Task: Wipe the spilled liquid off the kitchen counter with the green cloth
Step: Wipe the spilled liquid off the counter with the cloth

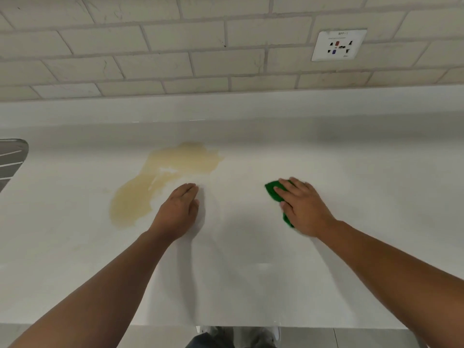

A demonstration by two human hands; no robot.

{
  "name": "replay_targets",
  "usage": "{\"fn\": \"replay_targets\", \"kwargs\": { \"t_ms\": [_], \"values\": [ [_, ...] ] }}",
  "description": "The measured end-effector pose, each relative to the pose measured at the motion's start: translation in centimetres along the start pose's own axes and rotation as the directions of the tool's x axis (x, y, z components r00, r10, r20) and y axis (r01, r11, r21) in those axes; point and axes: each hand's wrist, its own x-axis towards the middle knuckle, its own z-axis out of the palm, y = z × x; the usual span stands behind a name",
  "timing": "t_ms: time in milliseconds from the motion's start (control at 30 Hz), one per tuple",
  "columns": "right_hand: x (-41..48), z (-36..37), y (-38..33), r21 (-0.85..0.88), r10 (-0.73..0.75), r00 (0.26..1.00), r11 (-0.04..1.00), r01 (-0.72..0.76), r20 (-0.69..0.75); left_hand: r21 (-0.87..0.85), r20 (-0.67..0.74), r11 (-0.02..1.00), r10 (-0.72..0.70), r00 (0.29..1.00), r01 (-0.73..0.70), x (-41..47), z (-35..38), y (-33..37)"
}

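Note:
A yellowish spilled liquid spreads over the white kitchen counter, left of centre, running from the back toward the front left. The green cloth lies flat on the counter to the right of the spill, well apart from it. My right hand presses down on the cloth and covers most of it; green shows at the fingertips and beside the thumb. My left hand rests flat on the counter with fingers together, right at the spill's near right edge, holding nothing.
A metal sink edge shows at the far left. The tiled wall rises behind the counter's raised back ledge, with a white power socket at the upper right. The counter's front edge runs along the bottom, floor below it.

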Motion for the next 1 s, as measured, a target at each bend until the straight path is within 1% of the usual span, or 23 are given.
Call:
{"fn": "replay_targets", "kwargs": {
  "t_ms": [67,133,167,233,267,333,400,433,500,567,633,700,733,767,800,833,900,967,1000],
  "values": [
    [2.2,0.5,-2.5,-0.029,0.057,0.998,0.998,-0.058,-0.011,0.004,-0.023,1.000,-0.009,1.000,0.009,-0.8,-0.2,-0.2],
    [4.0,0.9,-5.8,-0.028,0.012,1.000,1.000,-0.012,0.005,0.023,-0.015,1.000,-0.013,1.000,0.014,-1.9,-0.3,-0.1],
    [4.5,1.1,-7.5,-0.026,-0.037,0.999,0.999,0.037,0.018,0.035,-0.009,0.999,-0.013,1.000,0.013,-2.5,-0.3,0.0],
    [4.6,1.6,-10.5,-0.020,-0.187,0.981,0.982,0.188,0.047,0.052,-0.009,0.998,-0.023,1.000,0.024,-3.8,-0.3,0.3],
    [4.1,1.9,-11.5,-0.022,-0.280,0.958,0.959,0.282,0.068,0.061,-0.012,0.998,-0.024,1.000,0.024,-4.3,-0.3,0.4],
    [2.9,2.4,-12.1,-0.032,-0.452,0.884,0.888,0.458,0.116,0.084,-0.031,0.996,-0.011,0.999,0.013,-5.0,-0.2,0.7],
    [2.4,2.1,-10.7,-0.027,-0.537,0.835,0.839,0.544,0.119,0.088,-0.035,0.996,-0.012,0.999,0.015,-5.2,-0.2,0.9],
    [2.5,1.9,-9.6,-0.020,-0.540,0.834,0.838,0.546,0.112,0.087,-0.036,0.996,-0.016,0.999,0.019,-5.2,-0.2,0.9],
    [3.3,1.4,-7.7,-0.015,-0.461,0.884,0.886,0.463,0.076,0.083,-0.035,0.996,-0.039,0.999,0.042,-5.1,-0.2,1.0],
    [4.8,0.9,-5.8,-0.016,-0.285,0.958,0.958,0.286,0.034,0.073,-0.024,0.996,-0.056,0.998,0.057,-4.9,-0.2,1.2],
    [7.1,0.5,-5.0,-0.070,-0.092,0.995,0.993,0.094,0.034,0.065,-0.018,0.995,-0.076,0.997,0.077,-4.7,-0.2,1.4],
    [9.6,0.2,-5.8,-0.136,0.089,0.992,0.988,-0.076,0.086,0.052,-0.015,0.995,-0.086,0.996,0.087,-4.5,-0.3,1.4],
    [10.7,0.1,-6.7,-0.156,0.155,0.982,0.978,-0.137,0.107,0.050,-0.015,0.996,-0.079,0.997,0.080,-4.4,-0.4,1.3],
    [11.6,0.1,-7.9,-0.169,0.181,0.977,0.972,-0.161,0.112,0.053,-0.015,0.996,-0.068,0.998,0.069,-4.2,-0.5,1.2],
    [12.1,0.2,-9.3,-0.174,0.168,0.980,0.974,-0.148,0.108,0.060,-0.012,0.997,-0.048,0.999,0.049,-4.1,-0.6,0.9],
    [12.4,0.4,-10.6,-0.179,0.118,0.988,0.979,-0.099,0.096,0.066,-0.009,0.998,-0.020,1.000,0.020,-4.0,-0.8,0.6],
    [11.7,0.7,-13.1,-0.174,-0.058,0.995,0.982,0.071,0.079,0.084,0.007,0.996,0.038,0.999,-0.038,-3.6,-1.2,-0.2],
    [9.8,1.4,-14.9,-0.104,-0.224,0.971,0.967,0.232,0.079,0.098,0.025,0.991,0.089,0.996,-0.091,-3.2,-1.6,-0.9],
    [8.6,1.8,-15.4,-0.052,-0.284,0.956,0.956,0.288,0.075,0.102,0.029,0.987,0.120,0.992,-0.122,-3.0,-1.8,-1.2]
  ]
}}
